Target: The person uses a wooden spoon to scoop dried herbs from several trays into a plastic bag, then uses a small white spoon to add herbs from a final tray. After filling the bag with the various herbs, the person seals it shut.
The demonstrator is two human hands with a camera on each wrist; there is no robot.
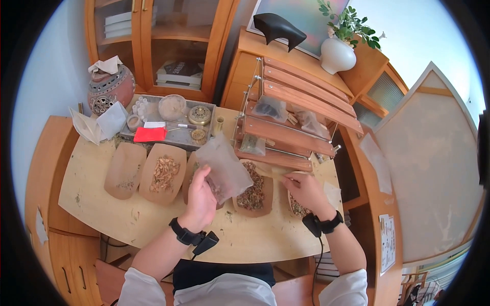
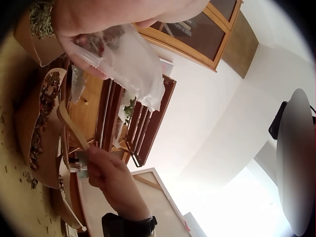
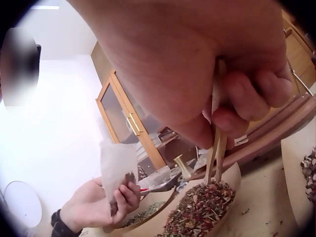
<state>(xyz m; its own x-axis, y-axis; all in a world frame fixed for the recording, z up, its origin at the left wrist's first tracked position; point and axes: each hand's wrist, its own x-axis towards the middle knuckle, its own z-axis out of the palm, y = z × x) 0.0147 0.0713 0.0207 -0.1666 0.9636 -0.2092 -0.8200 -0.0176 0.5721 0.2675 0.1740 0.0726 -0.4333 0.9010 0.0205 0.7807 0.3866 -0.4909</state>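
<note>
My left hand (image 1: 202, 200) holds a translucent bag (image 1: 220, 162) over the table, its thumb along the bag's side. Dark dried bits (image 3: 129, 178) show in the bag's lower part. My right hand (image 1: 308, 193) pinches a slim wooden tool (image 2: 74, 129), which shows as two strips like tongs in the right wrist view. Its tips come down at the mixed red and brown dried herbs (image 3: 200, 210) in a boat-shaped tan tray (image 1: 265, 208). Beside it, another tray (image 2: 42, 53) with green herbs is partly hidden behind the bag and left hand.
Further left stand a tray of orange-brown chips (image 1: 165, 174) and a tray (image 1: 116, 188) with few crumbs. A grey tray (image 1: 176, 138) bears jars, a brass burner (image 1: 199, 115) and a red packet (image 1: 150, 134). Behind my right hand rises a tiered wooden rack (image 1: 286, 133) with bags.
</note>
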